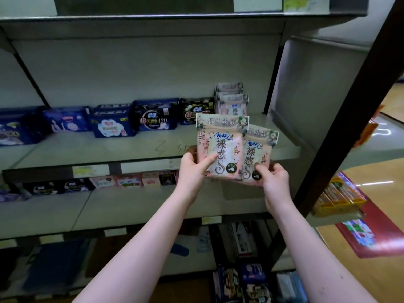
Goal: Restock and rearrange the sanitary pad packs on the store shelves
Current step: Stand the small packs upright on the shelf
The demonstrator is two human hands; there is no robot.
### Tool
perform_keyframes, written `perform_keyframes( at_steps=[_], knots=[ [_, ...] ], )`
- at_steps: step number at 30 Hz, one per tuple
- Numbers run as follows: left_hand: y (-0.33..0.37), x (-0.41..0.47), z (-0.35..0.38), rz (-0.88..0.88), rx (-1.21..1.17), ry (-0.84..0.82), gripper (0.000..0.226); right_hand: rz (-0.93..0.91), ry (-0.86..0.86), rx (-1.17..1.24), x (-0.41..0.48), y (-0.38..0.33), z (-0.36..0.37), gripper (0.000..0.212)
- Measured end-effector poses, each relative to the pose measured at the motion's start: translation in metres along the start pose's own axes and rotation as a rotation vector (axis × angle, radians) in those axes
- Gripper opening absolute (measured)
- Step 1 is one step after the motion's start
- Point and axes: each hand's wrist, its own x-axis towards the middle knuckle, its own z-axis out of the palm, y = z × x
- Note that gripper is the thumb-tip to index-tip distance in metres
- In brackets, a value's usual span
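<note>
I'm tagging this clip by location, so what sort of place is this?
Most likely a retail store aisle: tiered metal shelves with price labels on their front edges, and rows of packaged sanitary pads on display.

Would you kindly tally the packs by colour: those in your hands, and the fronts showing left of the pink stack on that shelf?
Held pink packs: 2
Shelf black-fronted packs: 2
Shelf blue-fronted packs: 3
Total: 7
</note>
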Motion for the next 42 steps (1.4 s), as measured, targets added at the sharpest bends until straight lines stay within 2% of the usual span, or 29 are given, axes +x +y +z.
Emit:
perform_keyframes(
  at_steps=[6,13,17,19,27,31,37,42],
  knots=[
    [0.014,0.029,0.027,0.063,-0.067,0.027,0.024,-0.050,-0.069,0.030,0.045,-0.026,0.008,0.018],
    [0.014,0.077,0.044,0.110,0.071,0.337,0.024,-0.072,-0.075,0.023,0.101,-0.041,-0.005,0.023],
    [0.008,0.091,0.052,0.150,0.072,0.296,0.030,-0.056,-0.093,-0.013,0.126,-0.043,-0.015,0.023],
    [0.006,0.099,0.056,0.164,0.048,0.326,0.031,-0.062,-0.126,0.016,0.135,-0.045,-0.021,0.019],
    [-0.004,0.134,0.086,0.086,0.065,0.292,0.015,-0.055,-0.148,0.076,0.166,-0.048,-0.011,0.021],
    [-0.007,0.158,0.089,0.018,0.138,0.210,0.023,-0.068,-0.082,0.115,0.181,-0.048,-0.005,0.026],
    [-0.014,0.192,0.095,-0.033,0.323,0.058,0.033,-0.094,-0.085,0.078,0.197,-0.045,0.008,0.043],
    [-0.023,0.210,0.101,-0.049,0.381,0.046,0.032,-0.126,-0.104,0.061,0.204,-0.042,0.014,0.047]
  ],
)
